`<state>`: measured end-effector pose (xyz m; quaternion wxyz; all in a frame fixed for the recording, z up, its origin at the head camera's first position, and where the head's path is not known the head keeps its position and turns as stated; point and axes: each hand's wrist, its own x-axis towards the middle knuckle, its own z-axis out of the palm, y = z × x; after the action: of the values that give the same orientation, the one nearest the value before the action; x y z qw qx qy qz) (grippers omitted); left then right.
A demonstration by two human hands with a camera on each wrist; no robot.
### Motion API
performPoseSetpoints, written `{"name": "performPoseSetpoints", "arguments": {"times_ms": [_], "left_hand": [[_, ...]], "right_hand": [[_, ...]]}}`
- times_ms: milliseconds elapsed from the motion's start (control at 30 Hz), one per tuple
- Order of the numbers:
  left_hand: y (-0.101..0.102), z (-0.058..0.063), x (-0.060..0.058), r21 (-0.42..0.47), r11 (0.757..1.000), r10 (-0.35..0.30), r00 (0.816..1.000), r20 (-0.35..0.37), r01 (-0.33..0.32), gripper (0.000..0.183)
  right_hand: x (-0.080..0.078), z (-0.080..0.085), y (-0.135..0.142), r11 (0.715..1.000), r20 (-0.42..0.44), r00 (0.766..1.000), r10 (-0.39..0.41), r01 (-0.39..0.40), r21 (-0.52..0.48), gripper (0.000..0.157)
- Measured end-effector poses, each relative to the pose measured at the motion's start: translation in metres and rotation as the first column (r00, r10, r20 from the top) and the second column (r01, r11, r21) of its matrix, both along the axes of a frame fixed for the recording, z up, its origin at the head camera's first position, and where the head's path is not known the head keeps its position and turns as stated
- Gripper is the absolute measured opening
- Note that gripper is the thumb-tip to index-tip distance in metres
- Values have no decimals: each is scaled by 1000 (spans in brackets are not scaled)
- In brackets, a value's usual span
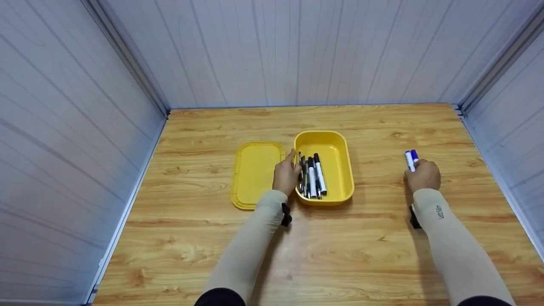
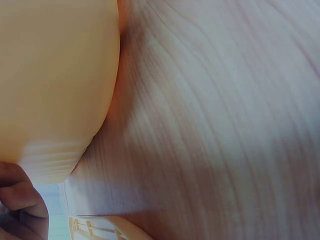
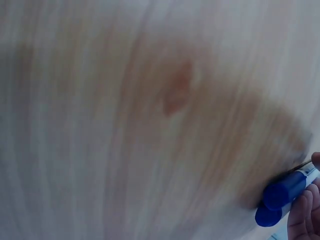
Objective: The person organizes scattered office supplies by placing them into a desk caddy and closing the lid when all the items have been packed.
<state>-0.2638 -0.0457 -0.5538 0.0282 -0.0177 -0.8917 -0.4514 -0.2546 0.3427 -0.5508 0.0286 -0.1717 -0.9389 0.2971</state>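
A yellow plastic box (image 1: 349, 170) sits on the table with several black-capped markers and slim pens (image 1: 312, 174) lying along its left side. At its left wall, my left hand (image 1: 287, 174) grips the rim; the box's outer side (image 2: 55, 75) fills the upper left of the left wrist view, with curled fingers (image 2: 22, 205) below it. Away to the right, my right hand (image 1: 423, 174) holds two white whiteboard markers (image 1: 410, 159) side by side just over the table. Their blue ends (image 3: 282, 195) show in the right wrist view.
The flat yellow lid (image 1: 250, 174) lies on the wood-grain table (image 1: 191, 238), left of the box and partly under the left hand and sleeve. Pale panel walls (image 1: 272, 55) enclose the table at the back and both sides.
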Motion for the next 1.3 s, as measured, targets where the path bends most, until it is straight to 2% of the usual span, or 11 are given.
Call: {"name": "performPoseSetpoints", "arguments": {"times_ms": [300,900,1133,1300], "left_hand": [[0,2,1,-29,999,12,999,-49,-14,55],[1,2,0,-51,998,22,999,-48,-25,56],[1,1,0,-47,999,11,999,-46,-13,56],[0,1,1,-48,999,7,999,-46,-9,56]], "right_hand": [[-1,0,-2,1000,-1,1000,15,-15,26,37],[-3,-2,-2,1000,17,1000,9,-9,8,38],[-3,-3,-3,1000,2,1000,-21,21,-18,44],[0,2,-5,996,-10,999,-39,38,-87,47]]}}
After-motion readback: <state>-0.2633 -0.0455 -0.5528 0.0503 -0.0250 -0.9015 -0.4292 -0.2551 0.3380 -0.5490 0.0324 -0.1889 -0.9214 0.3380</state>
